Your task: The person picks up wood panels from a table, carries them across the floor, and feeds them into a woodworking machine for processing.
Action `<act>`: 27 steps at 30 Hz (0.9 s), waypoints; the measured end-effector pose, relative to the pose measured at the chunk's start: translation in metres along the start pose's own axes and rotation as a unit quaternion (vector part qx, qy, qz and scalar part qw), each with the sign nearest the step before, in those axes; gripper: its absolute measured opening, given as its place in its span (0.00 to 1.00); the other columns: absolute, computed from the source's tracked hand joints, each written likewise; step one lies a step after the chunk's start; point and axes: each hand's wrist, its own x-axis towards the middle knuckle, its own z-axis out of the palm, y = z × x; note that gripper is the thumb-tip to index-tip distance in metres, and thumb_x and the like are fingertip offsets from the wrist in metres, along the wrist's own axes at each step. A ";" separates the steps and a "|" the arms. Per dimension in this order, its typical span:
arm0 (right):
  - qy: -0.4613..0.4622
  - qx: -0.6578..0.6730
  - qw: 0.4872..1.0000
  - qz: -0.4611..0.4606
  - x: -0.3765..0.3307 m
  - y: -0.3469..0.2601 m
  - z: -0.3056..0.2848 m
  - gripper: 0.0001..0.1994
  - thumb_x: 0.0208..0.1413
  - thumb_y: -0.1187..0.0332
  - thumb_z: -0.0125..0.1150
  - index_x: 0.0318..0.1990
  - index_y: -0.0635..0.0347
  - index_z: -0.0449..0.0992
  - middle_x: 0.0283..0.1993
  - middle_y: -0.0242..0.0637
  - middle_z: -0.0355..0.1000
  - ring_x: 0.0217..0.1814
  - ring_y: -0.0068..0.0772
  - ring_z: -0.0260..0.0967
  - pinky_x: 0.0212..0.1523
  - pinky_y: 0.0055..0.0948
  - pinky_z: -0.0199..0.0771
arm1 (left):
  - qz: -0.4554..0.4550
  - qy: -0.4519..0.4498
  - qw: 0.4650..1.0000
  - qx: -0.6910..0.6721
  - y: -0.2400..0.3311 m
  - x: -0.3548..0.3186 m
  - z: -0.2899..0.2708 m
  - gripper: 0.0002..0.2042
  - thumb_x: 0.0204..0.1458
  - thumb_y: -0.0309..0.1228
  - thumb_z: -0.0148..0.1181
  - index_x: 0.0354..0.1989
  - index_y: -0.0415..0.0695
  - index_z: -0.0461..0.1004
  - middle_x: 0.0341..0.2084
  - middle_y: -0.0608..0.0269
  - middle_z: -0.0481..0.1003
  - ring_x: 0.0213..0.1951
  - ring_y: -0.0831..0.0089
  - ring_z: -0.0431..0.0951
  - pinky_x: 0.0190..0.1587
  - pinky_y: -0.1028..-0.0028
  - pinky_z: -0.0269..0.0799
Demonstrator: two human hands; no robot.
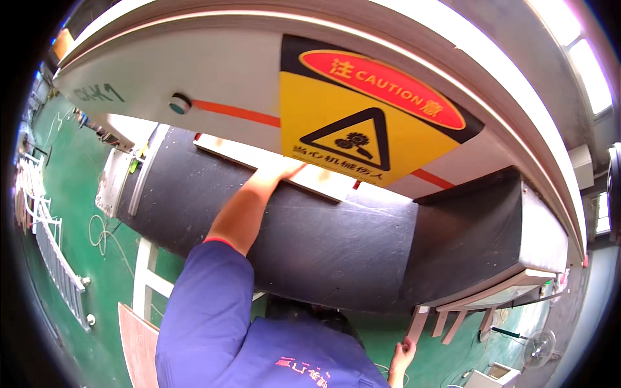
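My left arm, in a dark blue sleeve, reaches forward over a dark grey machine bed. My left hand [282,168] rests on a long white board [323,184] lying on the bed [310,252]. Its thumb is spread to the right; the other fingers are partly lost in glare and under the machine's front cover. Low at the right, my right hand [403,355] has its fingers curled at the lower end of a narrow wood-coloured strip [418,323]. The strip's upper end meets the bed's near right edge.
Across the top runs a pale machine cover [226,71] with a yellow caution sticker [362,129] and a round button [180,103]. More strips [454,328] jut out beside my right hand. A pedestal fan [539,348] stands right; a white rack [58,258] stands left on green floor.
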 end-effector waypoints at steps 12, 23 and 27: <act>-0.214 0.081 0.936 -0.267 0.048 -0.243 0.127 0.17 0.55 0.76 0.60 0.53 0.61 0.72 0.51 0.38 0.70 0.54 0.33 0.69 0.54 0.30 0.70 | 0.113 0.158 0.978 0.076 0.072 -0.200 0.065 0.36 0.49 0.52 0.61 0.61 0.37 0.66 0.65 0.45 0.61 0.66 0.50 0.58 0.68 0.53 0.51; -0.202 -0.189 0.823 -0.496 0.077 -0.283 0.198 0.32 0.40 0.66 0.73 0.58 0.57 0.70 0.52 0.42 0.69 0.56 0.47 0.66 0.54 0.42 0.67 | 0.083 0.102 0.990 0.057 0.097 -0.257 0.090 0.32 0.52 0.50 0.59 0.64 0.47 0.63 0.67 0.50 0.57 0.70 0.54 0.53 0.69 0.55 0.47; -0.211 -0.238 0.817 -0.482 0.079 -0.298 0.195 0.32 0.36 0.67 0.76 0.54 0.56 0.72 0.48 0.41 0.68 0.53 0.46 0.65 0.51 0.42 0.67 | 0.097 0.102 0.990 0.023 0.094 -0.260 0.084 0.30 0.54 0.46 0.59 0.63 0.46 0.62 0.66 0.50 0.57 0.70 0.52 0.52 0.69 0.55 0.48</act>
